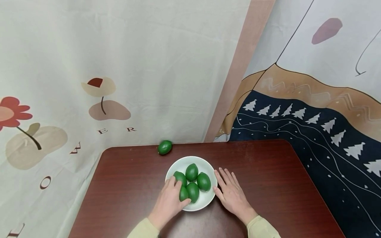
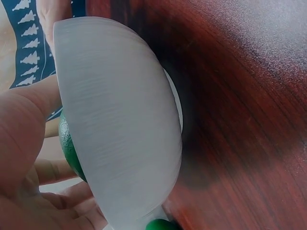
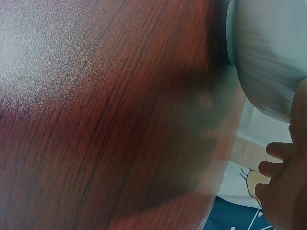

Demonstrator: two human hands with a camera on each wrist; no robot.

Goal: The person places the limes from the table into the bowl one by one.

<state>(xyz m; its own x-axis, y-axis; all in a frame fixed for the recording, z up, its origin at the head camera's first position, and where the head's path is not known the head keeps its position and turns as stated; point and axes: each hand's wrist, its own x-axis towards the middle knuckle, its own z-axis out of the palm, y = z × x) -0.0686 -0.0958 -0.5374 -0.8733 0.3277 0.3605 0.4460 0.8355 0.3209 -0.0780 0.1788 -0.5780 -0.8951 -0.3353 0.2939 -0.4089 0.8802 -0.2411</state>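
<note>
A white bowl [image 1: 205,200] with several green limes in it stands on the table; its outer wall [image 2: 120,110] fills much of the left wrist view. My left hand [image 1: 169,199] reaches over the bowl's left rim. Its fingers and thumb are curled about a lime [image 1: 183,193] at that side, partly hidden by the hand. Other limes [image 1: 191,172] lie close by in the bowl. With fingers straight, my right hand [image 1: 233,195] rests beside the bowl's right rim, fingertips at or very near it. In the right wrist view its fingers [image 3: 278,167] appear below the bowl [image 3: 268,57].
One more lime [image 1: 165,147] lies at the table's back edge, behind the bowl to the left. The brown wooden table [image 1: 262,165] has rounded back corners. Printed curtains [image 1: 148,66] hang right behind it.
</note>
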